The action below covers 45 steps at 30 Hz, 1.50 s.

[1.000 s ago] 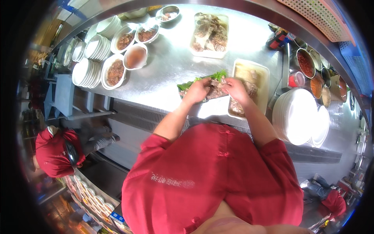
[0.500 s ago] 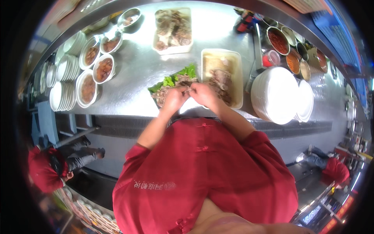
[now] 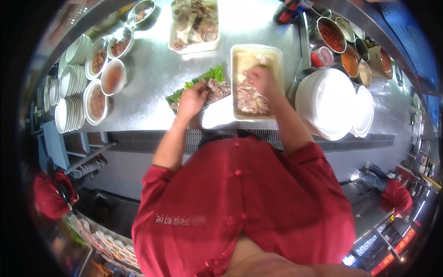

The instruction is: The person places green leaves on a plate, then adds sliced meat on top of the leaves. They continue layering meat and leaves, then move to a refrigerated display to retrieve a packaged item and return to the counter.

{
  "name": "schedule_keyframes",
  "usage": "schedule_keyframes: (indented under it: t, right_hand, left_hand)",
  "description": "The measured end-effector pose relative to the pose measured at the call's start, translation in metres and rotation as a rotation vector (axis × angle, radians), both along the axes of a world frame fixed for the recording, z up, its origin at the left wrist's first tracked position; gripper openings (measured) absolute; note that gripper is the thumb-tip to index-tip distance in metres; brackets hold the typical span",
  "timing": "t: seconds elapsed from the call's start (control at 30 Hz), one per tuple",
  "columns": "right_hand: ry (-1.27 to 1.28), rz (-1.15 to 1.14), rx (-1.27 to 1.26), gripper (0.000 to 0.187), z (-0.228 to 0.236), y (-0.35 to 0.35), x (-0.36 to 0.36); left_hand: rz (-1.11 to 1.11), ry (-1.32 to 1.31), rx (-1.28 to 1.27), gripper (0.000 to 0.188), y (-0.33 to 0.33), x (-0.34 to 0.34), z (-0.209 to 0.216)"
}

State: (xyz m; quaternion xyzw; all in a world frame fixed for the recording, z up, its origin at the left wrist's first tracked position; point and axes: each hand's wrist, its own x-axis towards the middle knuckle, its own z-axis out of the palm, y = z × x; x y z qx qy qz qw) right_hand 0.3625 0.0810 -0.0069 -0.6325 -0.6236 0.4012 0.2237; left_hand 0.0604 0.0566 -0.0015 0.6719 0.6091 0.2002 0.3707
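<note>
Bent over a dish [image 3: 216, 99] of shredded meat [image 3: 215, 90] edged with green lettuce [image 3: 214, 73], my left hand [image 3: 191, 99] has its fingers curled together at the meat. Whatever lies between those fingertips is hidden. My right hand [image 3: 263, 82] is inside the rim of a white rectangular tub [image 3: 234, 104], above its pile of meat pieces [image 3: 251, 99]. Its fingers are bent inward and slightly blurred; I cannot make out what they hold. Pale contents fill the far end of the tub.
Another tub [image 3: 194, 48] with bony meat stands farther back. To the left are bowls [image 3: 97, 102] of food and stacked white dishes [image 3: 69, 113]. At right stand piled white plates [image 3: 325, 104] and a pot [image 3: 331, 37] of red seasoning. Two people in red are behind me.
My hands have parted. The right moved from the lettuce dish over to the tub, while the left stayed at the dish. The whole view has shifted slightly.
</note>
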Motion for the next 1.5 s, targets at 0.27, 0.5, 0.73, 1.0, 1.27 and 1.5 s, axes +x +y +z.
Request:
schedule_keyframes:
  t: [0.27, 0.5, 0.73, 1.0, 1.27, 1.5]
  right_hand:
    - [-0.552, 0.311, -0.189, 0.023, -0.032, -0.074, 0.018]
    - [-0.054, 0.268, -0.187, 0.029, -0.047, -0.067, 0.020]
    - [0.345, 0.101, -0.272, 0.023, -0.013, -0.049, 0.029]
    - [0.762, 0.181, -0.268, 0.015, 0.032, -0.020, -0.051]
    - [0.141, 0.170, -0.060, 0.031, 0.013, 0.018, -0.083]
    - [-0.019, 0.161, 0.015, 0.029, 0.001, 0.001, -0.025]
  left_hand:
    - [0.294, -0.305, -0.147, 0.031, -0.077, -0.027, -0.029]
    - [0.327, -0.415, -0.200, 0.029, -0.090, -0.020, -0.026]
    - [0.091, -0.478, -0.237, 0.035, -0.061, 0.020, 0.003]
    - [0.092, -0.783, -0.343, 0.033, -0.015, 0.053, 0.019]
    - [0.359, -0.585, -0.247, 0.027, 0.009, 0.007, 0.023]
    - [0.247, -0.123, 0.052, 0.034, 0.011, -0.005, -0.020]
